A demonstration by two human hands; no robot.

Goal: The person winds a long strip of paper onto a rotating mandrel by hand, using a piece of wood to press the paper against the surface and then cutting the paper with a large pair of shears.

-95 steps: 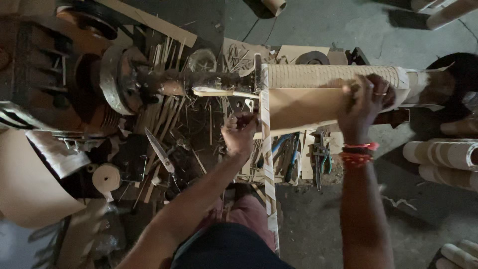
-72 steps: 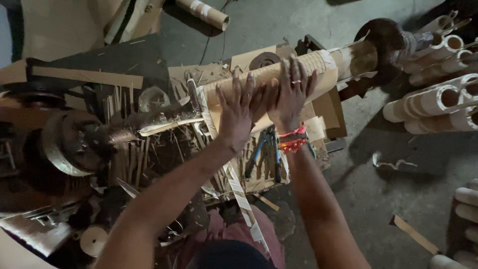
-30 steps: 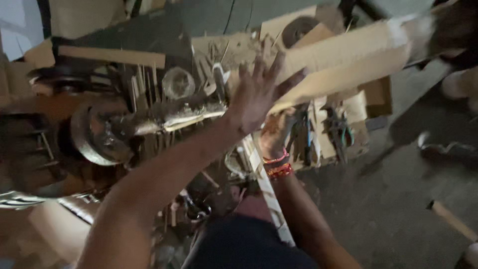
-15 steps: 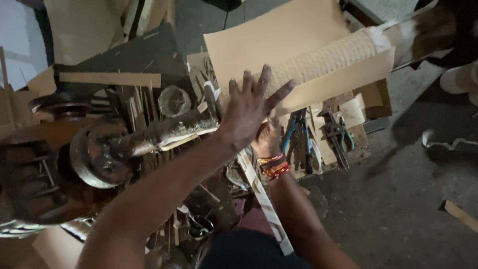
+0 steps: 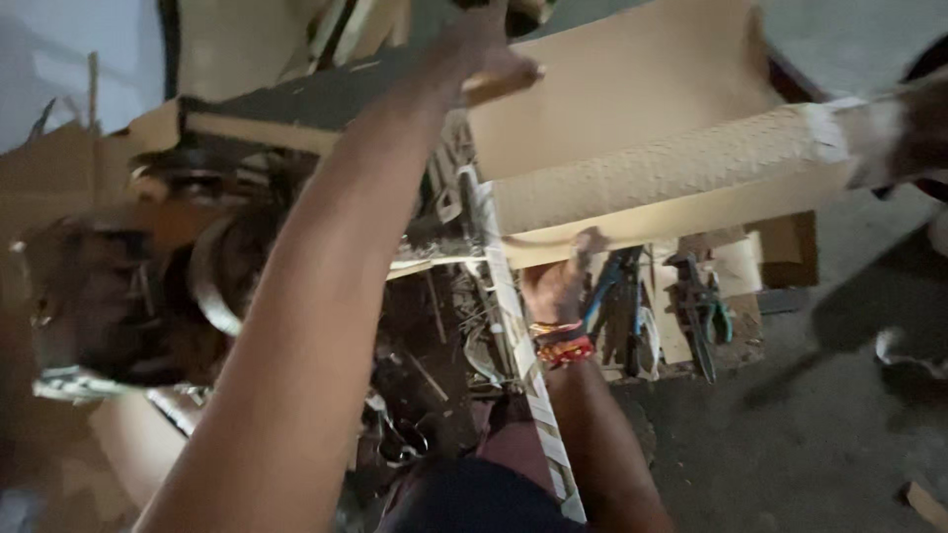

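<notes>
While the left hand (image 5: pixel 489 59) grips the cardboard sheet (image 5: pixel 622 99), the right hand (image 5: pixel 558 281) presses beneath its roll (image 5: pixel 662 178).

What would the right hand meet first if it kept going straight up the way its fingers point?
Probably the lower cardboard flap beneath the textured roll; the right hand already appears to reach its edge, though depth is unclear.

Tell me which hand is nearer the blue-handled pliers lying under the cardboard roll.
Right. The right hand reaches up beneath the cardboard roll, just beside the blue-handled pliers. The left hand is far above, at the top edge of the cardboard sheet.
</notes>
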